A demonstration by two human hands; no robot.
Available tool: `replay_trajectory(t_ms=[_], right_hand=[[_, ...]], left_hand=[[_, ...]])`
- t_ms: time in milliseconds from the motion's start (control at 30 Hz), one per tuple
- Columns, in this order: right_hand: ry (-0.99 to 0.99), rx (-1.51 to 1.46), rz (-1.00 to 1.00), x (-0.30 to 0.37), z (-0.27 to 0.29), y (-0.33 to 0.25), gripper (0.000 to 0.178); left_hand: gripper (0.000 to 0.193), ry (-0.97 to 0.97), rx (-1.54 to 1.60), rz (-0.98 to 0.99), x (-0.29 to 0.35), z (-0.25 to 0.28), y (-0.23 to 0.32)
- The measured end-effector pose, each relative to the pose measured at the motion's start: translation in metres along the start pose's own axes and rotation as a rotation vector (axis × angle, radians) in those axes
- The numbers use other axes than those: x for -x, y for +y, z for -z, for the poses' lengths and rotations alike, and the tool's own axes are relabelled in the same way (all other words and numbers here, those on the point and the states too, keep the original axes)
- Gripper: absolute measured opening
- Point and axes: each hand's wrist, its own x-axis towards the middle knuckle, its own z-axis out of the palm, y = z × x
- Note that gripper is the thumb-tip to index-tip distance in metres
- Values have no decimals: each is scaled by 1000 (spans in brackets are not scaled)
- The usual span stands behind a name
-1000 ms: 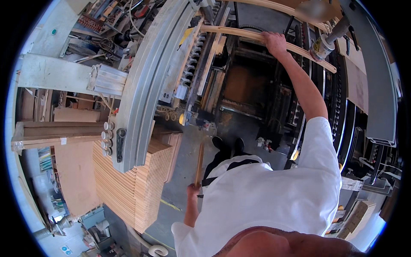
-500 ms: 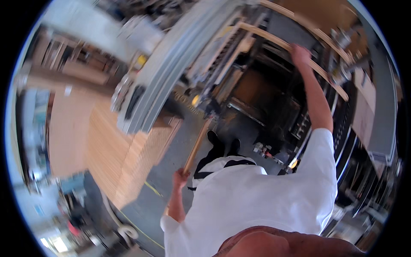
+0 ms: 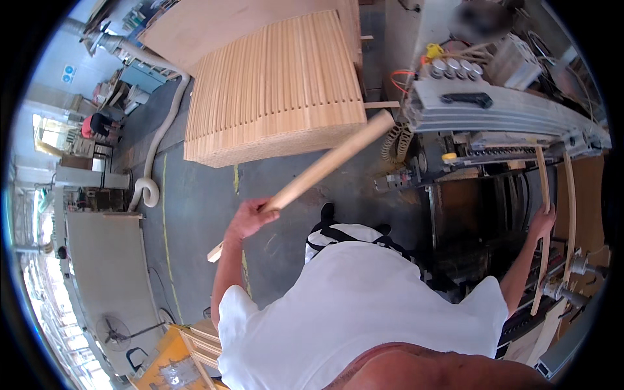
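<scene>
Workshop, grey floor (image 3: 201,227). Machine (image 3: 494,117), right. Stack (image 3: 273,78), far: pieces aligned, presumably for steadiness. Bar (image 3: 325,169), left of centre: slanting through the left hand (image 3: 252,219), longer part reaching far and right, toward the stack. Strip (image 3: 544,175): over the machine, at the right hand (image 3: 541,223). Hands, well apart: left closed round the bar nearer its near end, perhaps for leverage; right apparently closed on the strip near mid-length, fingers poorly seen.

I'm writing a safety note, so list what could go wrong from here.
The wooden bar in the left hand might knock the stacked wooden pieces; its far end looks close to them.

The right hand, on a wooden strip at the machine, could perhaps be pinched if parts there moved.
</scene>
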Motion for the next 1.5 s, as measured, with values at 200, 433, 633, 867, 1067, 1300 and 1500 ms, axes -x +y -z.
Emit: replay_trajectory(t_ms=[200,433,633,867,1067,1300,1500], right_hand=[[3,-713,53,111,54,-187,29],[-362,-883,145,285,92,-339,18],[-657,-665,-36,445,113,-355,22],[-766,-355,-232,556,162,-322,20],[-657,-392,-274,600,189,-335,24],[-741,-305,-378,606,221,-357,30],[-223,-318,-570,627,330,-335,26]], left_hand=[[31,317,205,-103,-80,98,-8],[41,574,-216,-192,-295,211,-9],[50,629,-316,-192,-440,240,-23],[53,528,-494,-174,-488,222,4],[50,438,-661,-247,-521,213,4],[26,297,-1327,-706,-569,238,-27],[36,581,-532,-779,-485,217,30]])
